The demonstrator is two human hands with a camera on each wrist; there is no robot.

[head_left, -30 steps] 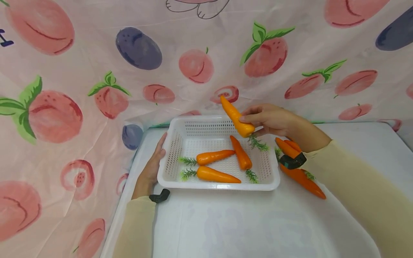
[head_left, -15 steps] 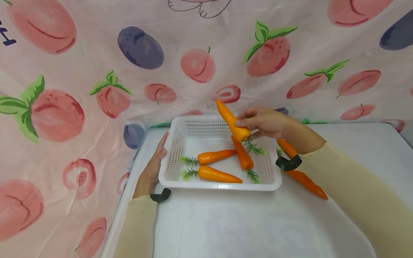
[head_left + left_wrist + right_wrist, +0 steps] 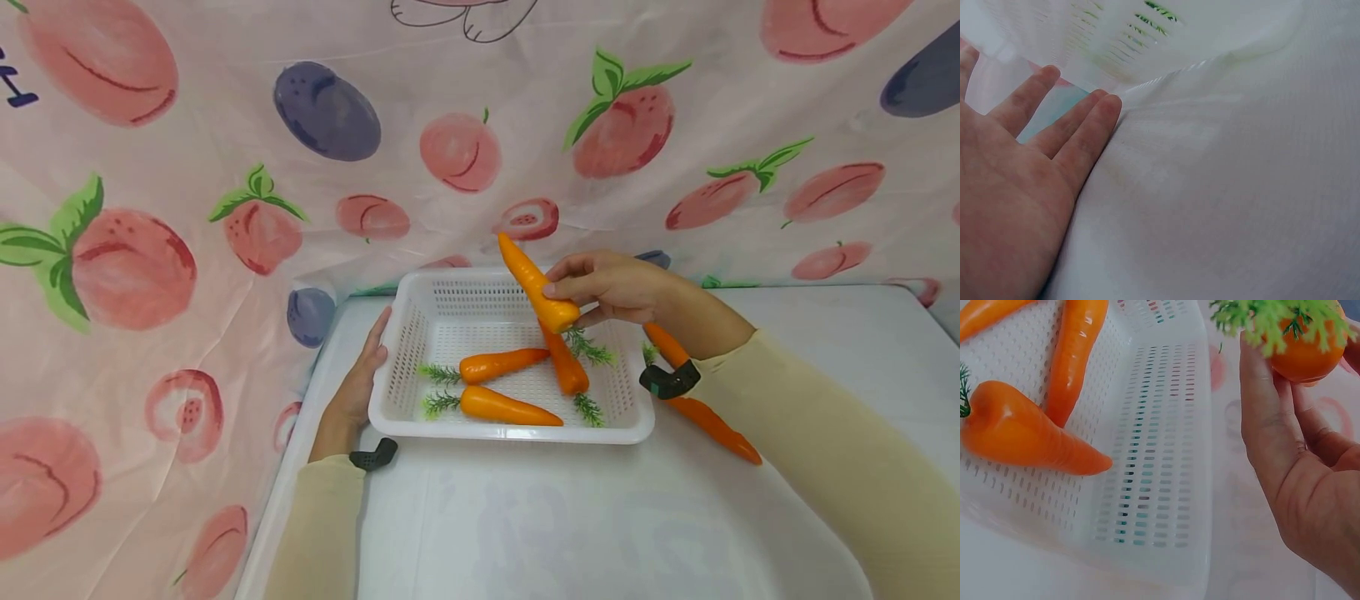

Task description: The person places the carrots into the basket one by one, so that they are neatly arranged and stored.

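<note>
A white perforated plastic basket (image 3: 517, 432) stands on the table with three orange carrots inside, among them a front carrot (image 3: 510, 407), a middle carrot (image 3: 501, 365) and a slanted carrot (image 3: 566, 362). Above its back right part, my right hand (image 3: 618, 287) grips another carrot (image 3: 534, 283) near the leafy end, tip up and to the left. In the right wrist view that carrot's round end (image 3: 1307, 359) shows behind its green leaves. My left hand (image 3: 356, 387) rests along the basket's left side; in the left wrist view its fingers (image 3: 1088, 134) are straight.
More carrots (image 3: 712, 429) lie on the white tabletop (image 3: 525, 525) right of the basket, partly covered by my right forearm. Behind and to the left hangs a pink fruit-print cloth (image 3: 465, 83). Each wrist wears a black band (image 3: 671, 381).
My right hand has lowered slightly and moved left with the carrot, whose lower end now overlaps the slanted carrot's tip in view. The left hand keeps its place on the basket.
</note>
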